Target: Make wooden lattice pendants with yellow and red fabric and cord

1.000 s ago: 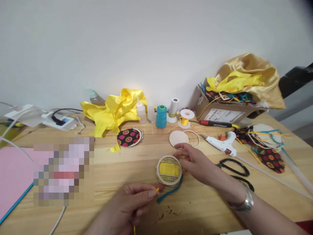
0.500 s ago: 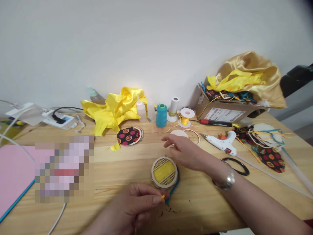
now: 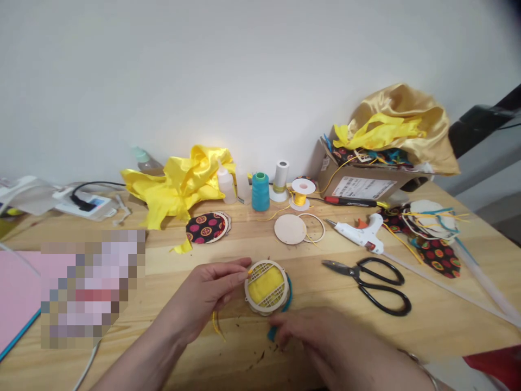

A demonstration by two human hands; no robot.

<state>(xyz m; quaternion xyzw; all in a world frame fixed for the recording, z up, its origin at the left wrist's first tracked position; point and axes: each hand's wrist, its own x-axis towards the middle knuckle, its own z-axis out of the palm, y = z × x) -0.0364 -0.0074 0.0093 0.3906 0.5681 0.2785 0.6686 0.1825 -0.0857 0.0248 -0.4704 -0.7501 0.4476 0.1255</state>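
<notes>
A round wooden lattice piece (image 3: 266,285) with yellow fabric in its middle lies on the table before me. My left hand (image 3: 220,285) is at its left edge, thumb and forefinger pinching a yellow cord (image 3: 217,327); a bit of the cord shows at the fingertips and more hangs below the hand. Along the right side of the lattice piece runs a teal cord (image 3: 290,296), its frayed end lying below. My right hand (image 3: 307,331), smeared by motion, is close to that end; whether it grips the cord cannot be made out.
Black-handled scissors (image 3: 358,274) lie open on the right. Behind them is a white glue gun (image 3: 358,234). A wooden disc (image 3: 290,229), patterned fabric rounds (image 3: 205,228), teal thread (image 3: 260,193) and a yellow cord spool (image 3: 302,194) stand or lie farther back. A cardboard box (image 3: 362,184) is back right.
My right hand has come back from above the wooden disc to below the lattice piece, uncovering the scissors. My left hand has moved up to the piece's left edge with the yellow cord.
</notes>
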